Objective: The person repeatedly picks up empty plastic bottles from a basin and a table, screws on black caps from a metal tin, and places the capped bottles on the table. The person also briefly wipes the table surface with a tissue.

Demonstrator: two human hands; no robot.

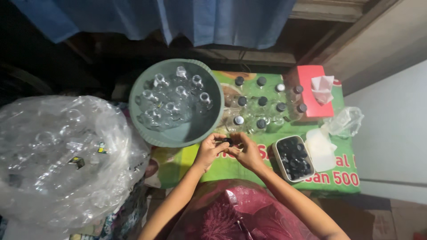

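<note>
My left hand (209, 150) and my right hand (247, 151) meet over the front of the green table cover (195, 162). Between their fingertips sits a small clear bottle with a black cap (227, 142); both hands grip it, the right fingers on the cap. Just behind them stand several capped clear bottles (262, 109) in rows. A grey-green basin (178, 135) holding several uncapped clear bottles (171, 100) lies to the left of the rows. A white tub of black caps (293, 158) rests to the right of my right hand.
A large clear plastic bag (62, 155) full of empty bottles bulges at the left. A red tissue box (311, 89), a crumpled clear bag (344, 122) and a white lid (321, 149) sit at the right. A blue curtain (178, 18) hangs behind.
</note>
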